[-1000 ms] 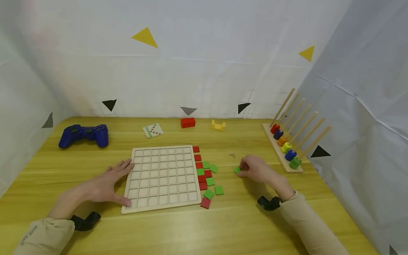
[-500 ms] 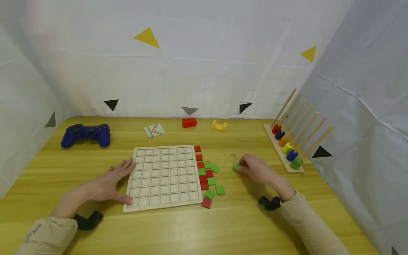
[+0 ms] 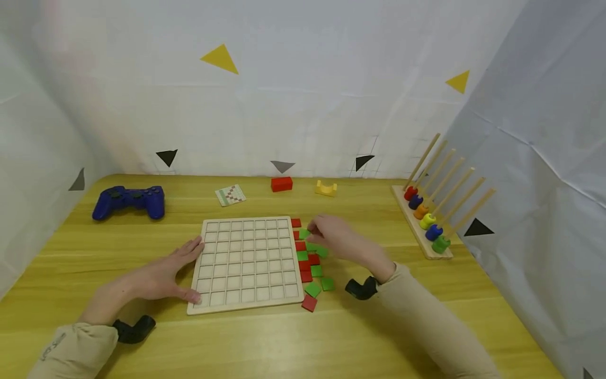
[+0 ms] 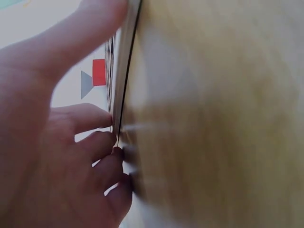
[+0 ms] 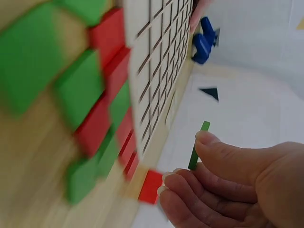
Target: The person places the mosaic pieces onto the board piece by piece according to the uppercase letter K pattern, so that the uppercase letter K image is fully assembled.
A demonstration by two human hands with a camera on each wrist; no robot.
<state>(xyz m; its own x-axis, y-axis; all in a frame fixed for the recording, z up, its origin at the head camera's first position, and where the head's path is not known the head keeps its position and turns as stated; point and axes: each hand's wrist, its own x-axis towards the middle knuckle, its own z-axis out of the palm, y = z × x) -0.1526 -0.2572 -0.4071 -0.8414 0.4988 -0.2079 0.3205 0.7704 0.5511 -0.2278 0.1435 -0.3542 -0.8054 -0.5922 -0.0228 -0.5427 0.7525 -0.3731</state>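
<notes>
A wooden grid board [image 3: 246, 305] lies flat on the table, its squares bare. My left hand [image 3: 165, 273] rests along the board's left edge, fingers spread, with the thumb on the near left corner. In the right wrist view, my right hand [image 5: 232, 185] pinches a green square tile [image 5: 199, 145] between thumb and fingers, held up edge-on. Seen from the head, this hand is just right of the board, over several loose red tiles [image 3: 309, 302] and green tiles [image 3: 313, 289]. Some of those loose tiles are partly hidden under the hand.
Behind the board lie a printed pattern card [image 3: 230, 195], a red block [image 3: 281, 184] and a yellow notched block [image 3: 326, 188]. A blue game controller [image 3: 129, 202] sits at the far left. Toward the right edge stands a wooden peg rack [image 3: 440, 257] with coloured pieces and tall rods.
My right hand has picked the outlying green tile off the table and carried it left to the board's right edge. The left hand stays on the board.
</notes>
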